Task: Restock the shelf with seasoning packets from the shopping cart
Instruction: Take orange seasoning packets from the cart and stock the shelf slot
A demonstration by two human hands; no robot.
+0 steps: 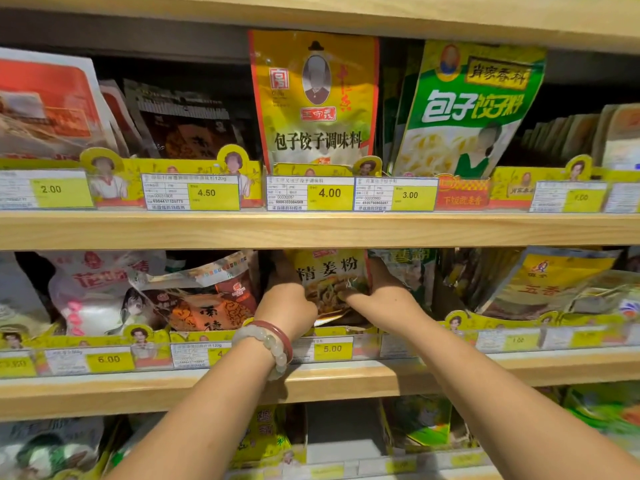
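A yellow seasoning packet [329,275] with dark characters and a food picture stands in the middle slot of the middle shelf [346,375], above the 5.00 price tag [331,348]. My left hand [289,299], with bead bracelets on the wrist, grips the packet's left edge. My right hand [379,296] grips its right edge, thumb on the front. The packet's lower part is hidden behind my hands. The shopping cart is out of view.
The upper shelf [311,230] carries a tall yellow packet [313,98] and a green packet [471,109]. On the middle shelf a brown-orange packet [207,299] lies left of my hands and a yellow one [540,282] right. More packets fill the bottom shelf.
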